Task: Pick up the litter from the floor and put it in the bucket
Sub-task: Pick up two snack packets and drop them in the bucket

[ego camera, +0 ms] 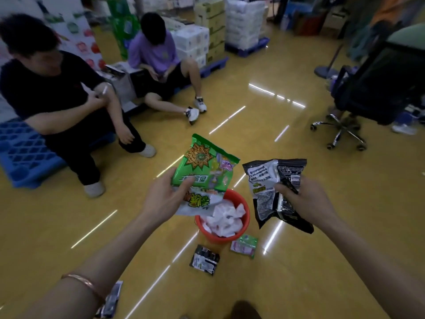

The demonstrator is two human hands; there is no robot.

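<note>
An orange-red bucket [245,223] stands on the yellow floor, holding white crumpled wrappers. My left hand [164,196] grips a green snack bag [207,163] and a white snack bag [200,202] above the bucket's left rim. My right hand [305,196] grips a black snack bag [269,192] to the right of the bucket. On the floor near the bucket lie a small black wrapper [204,259] and a small green-and-pink wrapper [245,245]. Another dark wrapper [112,300] lies under my left forearm.
Two people sit on blue pallets at the left: one in black [57,97], one in purple [158,58]. An office chair [368,93] stands at the right. Stacked boxes [211,26] fill the back.
</note>
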